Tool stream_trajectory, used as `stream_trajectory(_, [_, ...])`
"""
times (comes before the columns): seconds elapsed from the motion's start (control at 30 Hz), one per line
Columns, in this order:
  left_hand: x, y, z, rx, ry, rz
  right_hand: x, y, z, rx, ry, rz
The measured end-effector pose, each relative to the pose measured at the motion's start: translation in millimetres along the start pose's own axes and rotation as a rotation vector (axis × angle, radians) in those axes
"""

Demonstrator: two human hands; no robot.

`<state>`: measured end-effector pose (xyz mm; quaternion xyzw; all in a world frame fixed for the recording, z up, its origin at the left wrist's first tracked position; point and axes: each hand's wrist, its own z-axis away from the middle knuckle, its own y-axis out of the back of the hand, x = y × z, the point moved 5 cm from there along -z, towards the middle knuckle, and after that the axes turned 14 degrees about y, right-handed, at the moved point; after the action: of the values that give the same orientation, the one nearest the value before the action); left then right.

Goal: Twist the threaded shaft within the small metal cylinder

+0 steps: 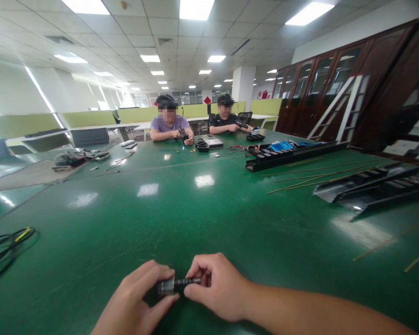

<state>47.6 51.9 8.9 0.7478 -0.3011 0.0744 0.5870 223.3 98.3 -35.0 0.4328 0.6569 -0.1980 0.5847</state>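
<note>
Low at the near edge of the green table (202, 218), both my hands meet on one small metal part (168, 286). My left hand (136, 302) curls round its thicker dark grey cylindrical end. My right hand (214, 286) pinches the thin threaded shaft (190, 281) sticking out of that end. The part is held level just above the tabletop. What lies inside either palm is hidden.
Two other people (169, 125) sit at the far side handling small tools. Long black metal trays (286, 156) and thin rods (310, 179) lie at the right. Black cables (7, 244) sit at the left edge; a ladder (338, 109) leans on wooden cabinets.
</note>
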Motion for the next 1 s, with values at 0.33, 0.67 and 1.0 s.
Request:
stream_trajectory(0.33, [-0.1,0.3,-0.4,-0.006,0.006,-0.004,-1.1,0.1,-0.4,0.007,-0.006,-0.004])
stream_trajectory(0.67, [-1.2,0.9,0.7,-0.020,-0.005,0.005,-2.2,-0.3,-0.4,0.003,-0.001,-0.018])
stream_trajectory(1.0, [1.4,1.8,-1.3,-0.006,-0.007,0.008,-3.7,1.0,-0.5,-0.007,-0.014,-0.006])
